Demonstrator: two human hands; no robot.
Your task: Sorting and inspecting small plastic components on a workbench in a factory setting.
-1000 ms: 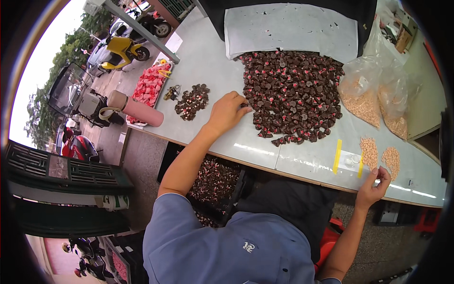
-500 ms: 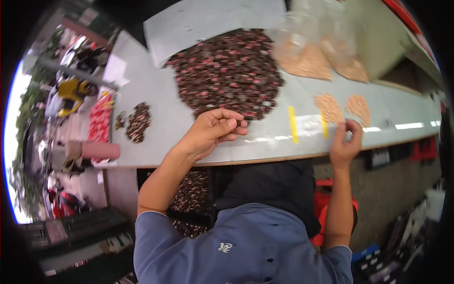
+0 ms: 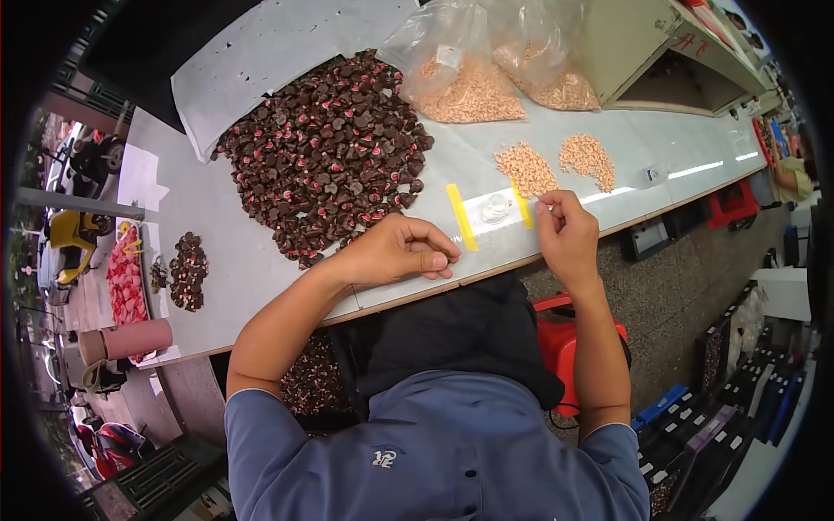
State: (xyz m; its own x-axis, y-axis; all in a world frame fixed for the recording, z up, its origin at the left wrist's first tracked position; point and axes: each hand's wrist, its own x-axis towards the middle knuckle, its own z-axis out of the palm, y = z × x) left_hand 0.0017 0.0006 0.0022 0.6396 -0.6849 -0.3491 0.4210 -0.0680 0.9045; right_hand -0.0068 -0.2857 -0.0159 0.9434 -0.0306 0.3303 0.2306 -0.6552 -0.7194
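My left hand [image 3: 401,252] is closed just off the near side of a big heap of small dark pieces [image 3: 321,148], some with red marks. Its thumb and curled fingers meet; whatever is in them is hidden. Beside a small pile of beige pieces [image 3: 526,170], my right hand [image 3: 569,239] has thumb and forefinger pressed together, and I cannot make out what they hold. Between the hands lies a white sheet [image 3: 478,207] with a yellow tape strip [image 3: 462,217] at either end. A small clear round thing [image 3: 497,207] rests on it.
A second beige pile [image 3: 587,161] lies farther right. Clear bags of beige pieces [image 3: 473,87] stand behind, beside a grey-green box [image 3: 660,61]. At left are a small dark pile [image 3: 188,271] and a pink cylinder [image 3: 139,339]. The table edge [image 3: 408,300] runs before me.
The view has shifted, sliding the table leftward in the picture. My right hand has moved left from the beige piles toward the white sheet. My left hand now sits nearer the table's front edge.
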